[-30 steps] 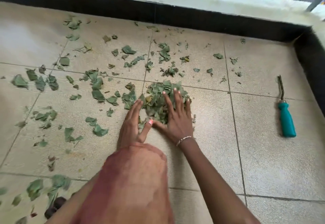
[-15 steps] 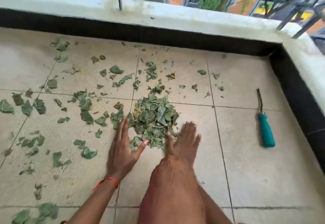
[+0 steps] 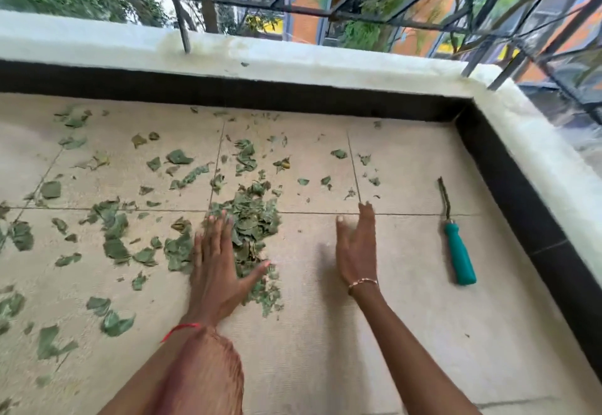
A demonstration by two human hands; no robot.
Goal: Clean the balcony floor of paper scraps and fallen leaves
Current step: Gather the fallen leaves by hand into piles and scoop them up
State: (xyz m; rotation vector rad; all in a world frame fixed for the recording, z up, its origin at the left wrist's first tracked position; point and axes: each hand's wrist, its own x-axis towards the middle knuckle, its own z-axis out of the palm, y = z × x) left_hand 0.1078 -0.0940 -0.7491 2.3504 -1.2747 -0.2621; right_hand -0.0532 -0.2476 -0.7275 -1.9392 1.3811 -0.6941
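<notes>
A heap of torn green leaves [image 3: 252,219] lies on the beige tiled floor [image 3: 325,333] in the middle of the head view. My left hand [image 3: 216,266] lies flat against the heap's left side, fingers straight, thumb spread under the heap's near edge. My right hand [image 3: 356,248] stands on its edge on bare tile to the right of the heap, fingers straight, well apart from the leaves. Loose leaf scraps [image 3: 114,235] are scattered over the tiles to the left and behind the heap.
A tool with a teal handle [image 3: 459,255] lies on the floor at the right, near the black skirting [image 3: 521,219]. A white parapet [image 3: 293,59] with a metal railing [image 3: 358,10] bounds the balcony at the back and right. My knee [image 3: 208,379] shows at the bottom.
My right hand has moved away from the heap to the right and now stands on edge. My left hand slid forward along the heap's left side. The camera tilted up.
</notes>
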